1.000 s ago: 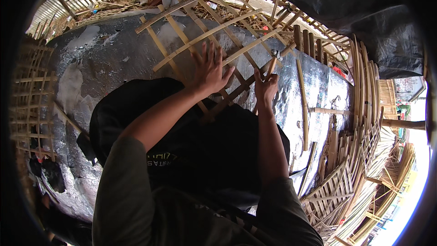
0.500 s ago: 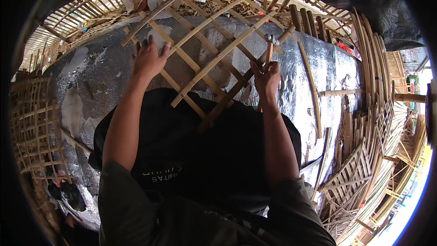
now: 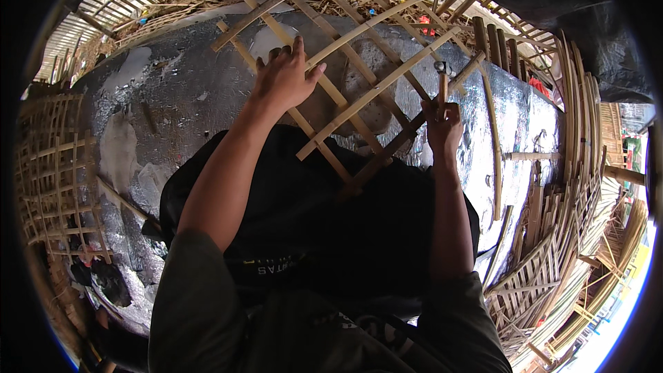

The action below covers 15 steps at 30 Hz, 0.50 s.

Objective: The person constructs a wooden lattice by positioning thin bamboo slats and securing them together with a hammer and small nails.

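Note:
A diamond-patterned lattice of split bamboo strips (image 3: 376, 92) lies before me, its near corner over the black cloth (image 3: 345, 242) on my lap. Spread over its left side, my left hand (image 3: 282, 81) has its fingers stretched out and appears to touch the strips. My right hand (image 3: 444, 128) is closed around the wooden handle of a hammer (image 3: 443, 69), whose metal head points away from me at the lattice's right edge. The hand hides the lower handle.
Under the lattice is a silvery, worn sheet (image 3: 173, 83). A loose bamboo strip (image 3: 493, 145) lies on it at the right, near stacked bamboo slats (image 3: 583, 117). Another woven lattice (image 3: 59, 173) stands at the left, and dark plastic (image 3: 552, 7) hangs at the upper right.
The whole view has shifted, so things sit farther right in the picture. My left hand has moved rightward across the lattice. My right hand still grips the hammer.

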Each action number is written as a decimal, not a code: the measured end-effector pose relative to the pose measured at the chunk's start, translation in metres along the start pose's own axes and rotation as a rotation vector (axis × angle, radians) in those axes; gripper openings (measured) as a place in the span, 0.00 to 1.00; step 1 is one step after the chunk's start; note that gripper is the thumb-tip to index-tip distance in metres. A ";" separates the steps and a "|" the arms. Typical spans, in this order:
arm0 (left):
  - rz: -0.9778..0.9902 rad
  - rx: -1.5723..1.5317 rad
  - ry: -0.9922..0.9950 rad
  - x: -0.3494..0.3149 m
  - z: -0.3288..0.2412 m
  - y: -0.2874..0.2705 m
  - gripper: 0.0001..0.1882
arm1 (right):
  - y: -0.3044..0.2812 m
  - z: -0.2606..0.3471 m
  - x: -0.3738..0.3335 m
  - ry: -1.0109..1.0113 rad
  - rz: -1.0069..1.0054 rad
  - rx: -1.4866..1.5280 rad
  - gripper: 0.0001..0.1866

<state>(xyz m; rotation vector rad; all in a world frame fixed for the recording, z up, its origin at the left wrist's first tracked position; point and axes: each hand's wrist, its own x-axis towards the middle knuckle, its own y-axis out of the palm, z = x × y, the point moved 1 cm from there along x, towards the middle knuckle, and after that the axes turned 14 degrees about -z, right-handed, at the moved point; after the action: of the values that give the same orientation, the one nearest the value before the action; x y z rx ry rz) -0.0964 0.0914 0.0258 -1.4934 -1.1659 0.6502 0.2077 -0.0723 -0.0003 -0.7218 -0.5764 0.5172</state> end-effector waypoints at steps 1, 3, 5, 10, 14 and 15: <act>0.006 -0.001 0.002 -0.001 -0.001 -0.001 0.41 | 0.000 -0.002 0.000 -0.005 -0.001 0.003 0.25; -0.009 0.022 0.013 -0.003 -0.002 0.000 0.41 | 0.001 -0.002 0.000 -0.013 0.007 0.000 0.24; -0.027 0.044 0.021 -0.005 0.000 0.001 0.41 | 0.001 0.001 0.000 -0.005 0.021 -0.012 0.25; 0.009 0.055 -0.026 -0.005 -0.003 0.002 0.41 | 0.002 -0.007 0.002 -0.024 0.025 -0.065 0.27; 0.043 0.053 -0.034 -0.005 -0.003 0.005 0.42 | 0.003 -0.012 0.004 -0.002 0.049 -0.095 0.28; 0.062 0.049 -0.038 -0.004 -0.003 0.004 0.42 | 0.003 -0.012 0.003 -0.002 0.051 -0.095 0.28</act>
<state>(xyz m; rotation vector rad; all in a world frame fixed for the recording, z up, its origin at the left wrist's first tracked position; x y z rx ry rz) -0.0937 0.0864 0.0216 -1.4860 -1.1284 0.7468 0.2168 -0.0735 -0.0090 -0.8281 -0.5885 0.5409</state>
